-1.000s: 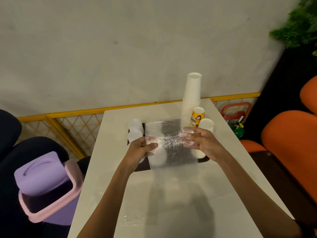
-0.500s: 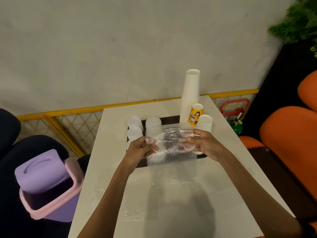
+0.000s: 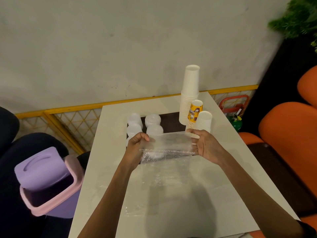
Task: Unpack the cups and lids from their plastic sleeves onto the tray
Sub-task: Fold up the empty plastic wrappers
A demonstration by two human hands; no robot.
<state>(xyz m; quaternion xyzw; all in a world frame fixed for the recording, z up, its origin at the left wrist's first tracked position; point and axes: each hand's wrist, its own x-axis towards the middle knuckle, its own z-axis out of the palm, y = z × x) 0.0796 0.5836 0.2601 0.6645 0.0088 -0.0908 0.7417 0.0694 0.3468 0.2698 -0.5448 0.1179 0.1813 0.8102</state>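
Clear plastic sleeve (image 3: 167,146) was pinched taut between my left fingers (image 3: 145,138) and right fingers (image 3: 193,134) above the desk (image 3: 111,134); cups (image 3: 204,121) and lids (image 3: 152,120) sat on the tray (image 3: 171,117) behind. A careless flick could topple that tall stack (image 3: 189,93).

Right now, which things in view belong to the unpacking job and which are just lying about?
Job: plastic sleeve, pinched by left hand and right hand; white cup stacks; yellow printed cups; lid stacks; dark tray.
Lying about: purple bin; orange chairs; plant.

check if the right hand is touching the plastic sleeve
Touching. The head view shows the right hand pinching the plastic sleeve at its right edge.
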